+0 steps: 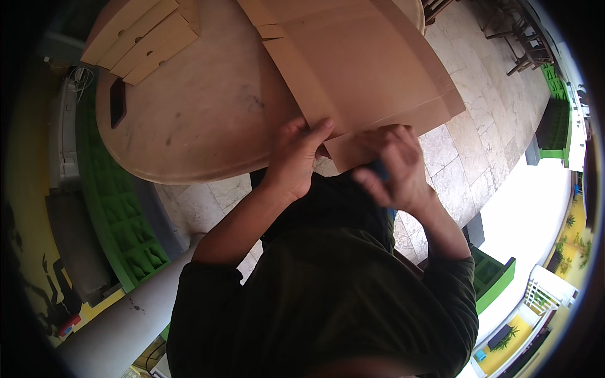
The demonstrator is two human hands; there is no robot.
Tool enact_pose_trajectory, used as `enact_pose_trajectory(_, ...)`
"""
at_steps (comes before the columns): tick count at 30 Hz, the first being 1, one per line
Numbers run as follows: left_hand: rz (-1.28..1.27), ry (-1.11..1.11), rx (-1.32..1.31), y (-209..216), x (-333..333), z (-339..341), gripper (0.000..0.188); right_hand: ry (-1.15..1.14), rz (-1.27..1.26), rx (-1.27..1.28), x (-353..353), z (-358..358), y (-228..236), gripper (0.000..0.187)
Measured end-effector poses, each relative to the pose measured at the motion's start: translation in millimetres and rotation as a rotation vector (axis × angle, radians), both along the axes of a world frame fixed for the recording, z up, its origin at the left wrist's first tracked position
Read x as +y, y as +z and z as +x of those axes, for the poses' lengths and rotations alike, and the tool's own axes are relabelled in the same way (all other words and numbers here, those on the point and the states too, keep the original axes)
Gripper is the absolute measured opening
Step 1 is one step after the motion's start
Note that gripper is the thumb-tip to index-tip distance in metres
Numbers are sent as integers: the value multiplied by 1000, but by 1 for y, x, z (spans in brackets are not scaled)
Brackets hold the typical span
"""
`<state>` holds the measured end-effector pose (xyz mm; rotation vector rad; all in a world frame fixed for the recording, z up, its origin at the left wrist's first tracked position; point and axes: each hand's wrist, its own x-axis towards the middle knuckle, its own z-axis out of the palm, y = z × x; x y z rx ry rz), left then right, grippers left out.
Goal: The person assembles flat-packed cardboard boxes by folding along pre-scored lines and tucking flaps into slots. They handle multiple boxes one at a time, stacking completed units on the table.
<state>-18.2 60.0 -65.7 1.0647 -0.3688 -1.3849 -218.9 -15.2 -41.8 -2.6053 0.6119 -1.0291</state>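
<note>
A large brown cardboard sheet (372, 57) with crease lines and slits lies across the table's right side, its near end reaching past the edge toward me. My left hand (295, 154) pinches its near left corner, thumb on top and the other fingers partly hidden. Over the narrow near flap (356, 142) is my right hand (400, 165), smeared by motion, with fingers bent and thumb held apart from them. Something blue shows behind this hand, too blurred to name. Whether the right hand holds anything is not visible.
The oval stone-topped table (208, 120) carries a folded cardboard piece with slots (148, 44) at the far left and a dark phone (118, 103). Green latticed seating (123, 208) stands to the left. Wooden chairs (526, 44) are at the far right on the tiled floor.
</note>
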Motion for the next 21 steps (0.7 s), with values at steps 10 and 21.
enact_pose_trajectory(10, -3, -57, -16, -2, -1, -10, 19, -205, -3, -50, -2, 4, -12, 26)
enact_pose_trajectory(21, -10, 2, -102, 1, -4, -8, 12, -165, -114, -99, -13, 4, -15, 28)
